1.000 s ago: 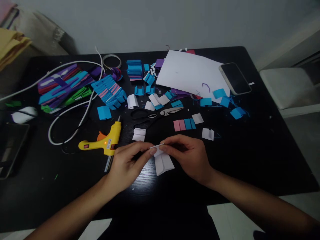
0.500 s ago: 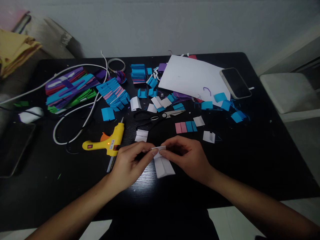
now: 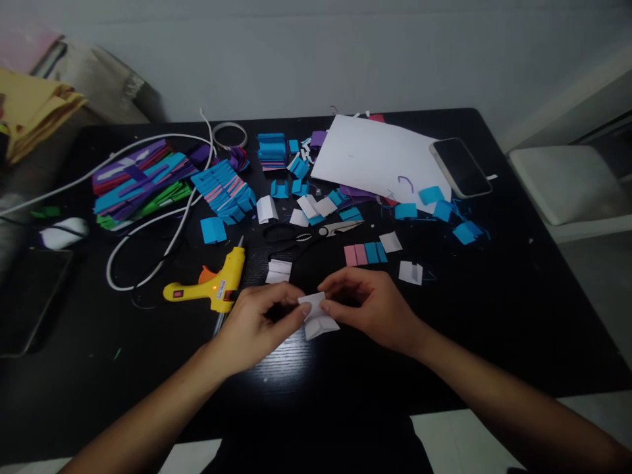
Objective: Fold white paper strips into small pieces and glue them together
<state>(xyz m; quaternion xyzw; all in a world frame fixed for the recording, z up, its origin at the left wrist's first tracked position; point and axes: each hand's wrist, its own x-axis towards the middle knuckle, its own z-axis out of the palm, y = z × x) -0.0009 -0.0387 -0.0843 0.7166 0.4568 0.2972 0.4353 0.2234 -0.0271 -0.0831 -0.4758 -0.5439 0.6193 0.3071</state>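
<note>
A small creased piece of white paper (image 3: pixel 318 322) is held up between my two hands over the near part of the table. My left hand (image 3: pixel 261 322) pinches its left edge between thumb and fingers. On the other side, my right hand (image 3: pixel 370 309) grips the upper right edge, thumb in front. The lower part of the paper bends along a fold. Just beyond my hands lie a folded white paper (image 3: pixel 279 271), a pink and blue paper strip (image 3: pixel 365 253) and black-handled scissors (image 3: pixel 316 232). A yellow glue gun (image 3: pixel 217 286) lies left of my left hand, its small light glowing orange.
White sheets (image 3: pixel 380 158) and a phone (image 3: pixel 461 166) lie at the back right. Blue paper pieces (image 3: pixel 467 232) are scattered there. Stacked coloured strips (image 3: pixel 143 181) and a looping white cable (image 3: pixel 111 263) occupy the left. A dark tablet-like device (image 3: pixel 29 303) rests at the left edge.
The white paper's lower part has folded up, so it looks shorter now. My hands stay on it, almost in the same place. The whole view has shifted slightly.
</note>
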